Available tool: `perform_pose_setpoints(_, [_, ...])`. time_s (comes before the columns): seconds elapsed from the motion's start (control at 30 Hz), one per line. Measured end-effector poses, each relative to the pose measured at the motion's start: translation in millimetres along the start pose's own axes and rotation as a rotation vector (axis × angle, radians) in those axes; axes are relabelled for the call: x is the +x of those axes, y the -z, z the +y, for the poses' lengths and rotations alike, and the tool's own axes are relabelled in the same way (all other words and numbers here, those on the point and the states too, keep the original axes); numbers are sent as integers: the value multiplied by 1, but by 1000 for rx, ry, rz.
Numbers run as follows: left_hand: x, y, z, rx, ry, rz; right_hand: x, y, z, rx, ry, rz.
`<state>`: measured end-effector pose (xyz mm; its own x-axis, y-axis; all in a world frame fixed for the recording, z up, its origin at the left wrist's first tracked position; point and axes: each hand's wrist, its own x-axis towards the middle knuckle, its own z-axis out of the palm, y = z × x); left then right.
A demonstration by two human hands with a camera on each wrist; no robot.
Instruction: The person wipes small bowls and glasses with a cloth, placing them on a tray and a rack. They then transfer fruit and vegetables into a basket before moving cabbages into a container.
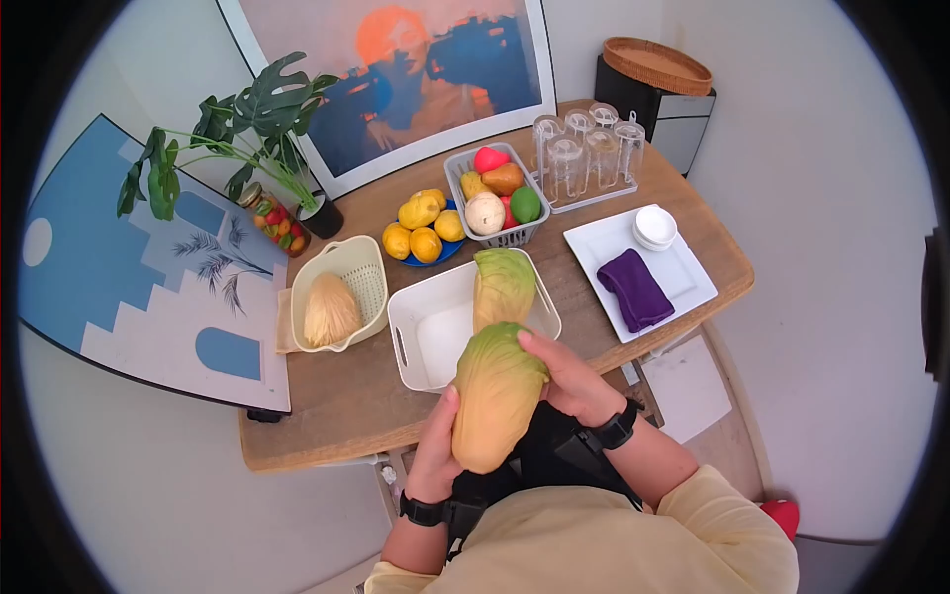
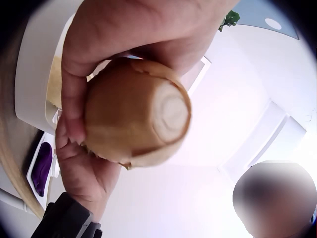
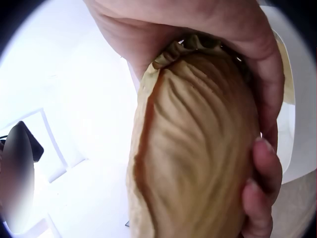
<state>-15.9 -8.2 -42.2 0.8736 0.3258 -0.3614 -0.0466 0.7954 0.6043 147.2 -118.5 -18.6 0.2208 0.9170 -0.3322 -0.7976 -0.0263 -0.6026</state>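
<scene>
Both hands hold one napa cabbage (image 1: 498,401), pale yellow with a green leafy top, in front of the body at the table's edge. My left hand (image 1: 435,447) grips its lower left side, and the left wrist view shows the round cut base (image 2: 171,111) of the cabbage. Around the green upper right end curl the fingers of my right hand (image 1: 574,381). Wrinkled leaves (image 3: 198,139) fill the right wrist view. Just behind, a second napa cabbage (image 1: 505,282) lies in a white basket (image 1: 427,327), partly hidden by the held one.
A cream basket (image 1: 371,262) with a pale vegetable stands left. Behind are yellow fruits (image 1: 421,210) on a blue plate, a grey basket (image 1: 515,236) of mixed fruit and a rack of glasses (image 1: 599,153). Rightward, a white tray (image 1: 683,282) carries a purple cloth (image 1: 633,287) and white bowls (image 1: 654,226).
</scene>
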Motion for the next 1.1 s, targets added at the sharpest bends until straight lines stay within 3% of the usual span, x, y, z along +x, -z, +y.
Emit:
perform_pose_setpoints(0.07, [-6,-7,-1,130,-104,-135,0,1,3,-15,222,59])
perform_pose_setpoints(0.2, [-10,-13,-10,256,-84,-76,9,4,15,-22,399,32])
perform_pose_setpoints(0.27, [1,-16,-27,651,-569,142,13,-2,30,-121,707,160])
perform_pose_setpoints(0.37, [-5,-35,-33,874,-694,136,5,-23,46,-263,843,183])
perform_pose_setpoints(0.4, [-6,-34,-34,920,-703,124,7,-18,48,-183,824,147])
perform_pose_setpoints(0.53, [-5,-20,-42,815,-702,-9,7,-12,50,-49,816,56])
perform_pose_setpoints(0.6, [-6,-14,-43,599,-556,0,4,-15,51,5,805,42])
perform_pose_setpoints(0.73, [-5,1,-43,692,-642,-12,8,-7,45,72,777,-43])
perform_pose_setpoints(0.8, [-7,15,-34,190,-194,-256,4,-10,39,49,739,-170])
perform_pose_setpoints(0.83, [-3,26,-35,190,-202,-246,4,-11,37,52,730,-179])
perform_pose_setpoints(0.9, [7,42,-31,-125,-60,-633,3,-12,31,-273,725,-25])
perform_pose_setpoints(0.93, [5,38,-32,-121,-76,-625,3,-12,32,-232,700,-7])
perform_pose_setpoints(1.0, [0,21,-36,309,-435,46,5,-13,34,-278,742,9])
perform_pose_setpoints(1.03, [-4,18,-30,308,-446,56,5,-15,35,-324,789,43])
perform_pose_setpoints(1.1, [-9,12,-13,651,-724,101,8,-18,38,-357,802,62])
